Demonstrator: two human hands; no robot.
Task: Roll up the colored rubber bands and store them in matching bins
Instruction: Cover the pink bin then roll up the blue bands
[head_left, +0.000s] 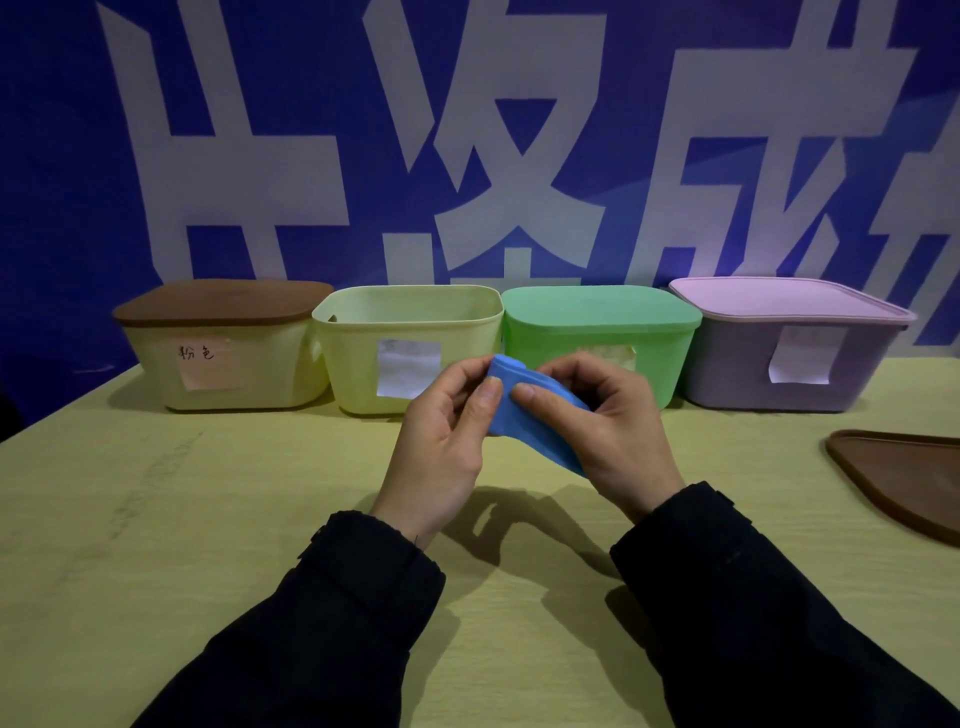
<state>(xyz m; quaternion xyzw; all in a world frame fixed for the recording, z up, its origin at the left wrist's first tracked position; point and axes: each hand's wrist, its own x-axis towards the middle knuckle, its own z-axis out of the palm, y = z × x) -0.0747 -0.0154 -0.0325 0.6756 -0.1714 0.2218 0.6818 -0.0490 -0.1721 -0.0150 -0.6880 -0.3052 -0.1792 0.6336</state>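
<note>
**Blue band held in both hands, part rolled**

The blue rubber band (524, 421) is off the surface (156, 519), held in the air between the two hands in front of the open yellow bin (408, 348) and the green lidded bin (597, 338). The left hand (441, 441) pinches its upper end with thumb and curled fingers (488, 400); the right hand (613, 431) has its fingers curled over the top and its thumb pressed on the flat face, so both hands are closed on the band.

It looks like a wide, flat strip: thin, soft and light, bending freely where it is held. Such rubber is likely grippy rather than slippery, and springy enough to unroll if let go, so I judge the best hold to be a pinch across its width at the rolled end, with the other hand keeping the free length taut.

Its long axis runs on a slant, from the upper end near the left thumb down and right toward the right wrist. The upper end seems folded over; how many turns cannot be told
</note>
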